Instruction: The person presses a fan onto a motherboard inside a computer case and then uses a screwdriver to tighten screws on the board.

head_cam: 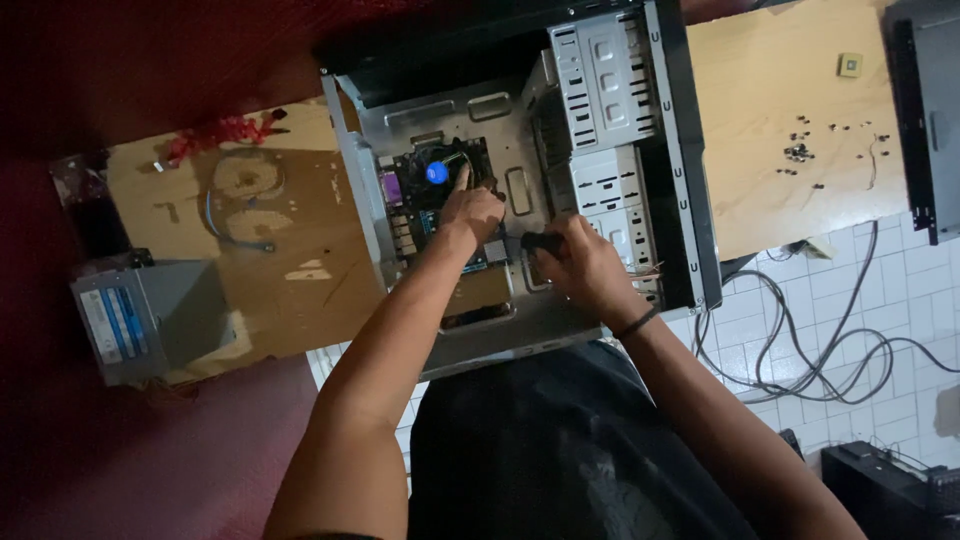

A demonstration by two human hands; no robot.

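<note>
The dark green motherboard [440, 205], a flat circuit board with a round blue-capped cooler fan [437, 172] near its top, lies screwed-side down inside the open grey steel computer case [690, 200], which rests on its side across a pale wooden table [790, 100]. The left hand [470, 212] rests on the board with its fingers loosely bent and the forefinger stretched up beside the fan, clamped on nothing that I can make out. The right hand [580, 262] is closed around a black-handled tool [540, 241], likely a screwdriver, whose tip is hidden against the board's edge. The risk here, as I judge it, is a slip: if the tip jumps off its seat, it could scrape across the board or strike the left hand's fingers, which sit just beside it. Pressure from the left hand could also flex the board. A loose screw dropped into the case might lodge under the board, and the scattered small dark screws [800, 152] well apart on the table could roll off.
</note>
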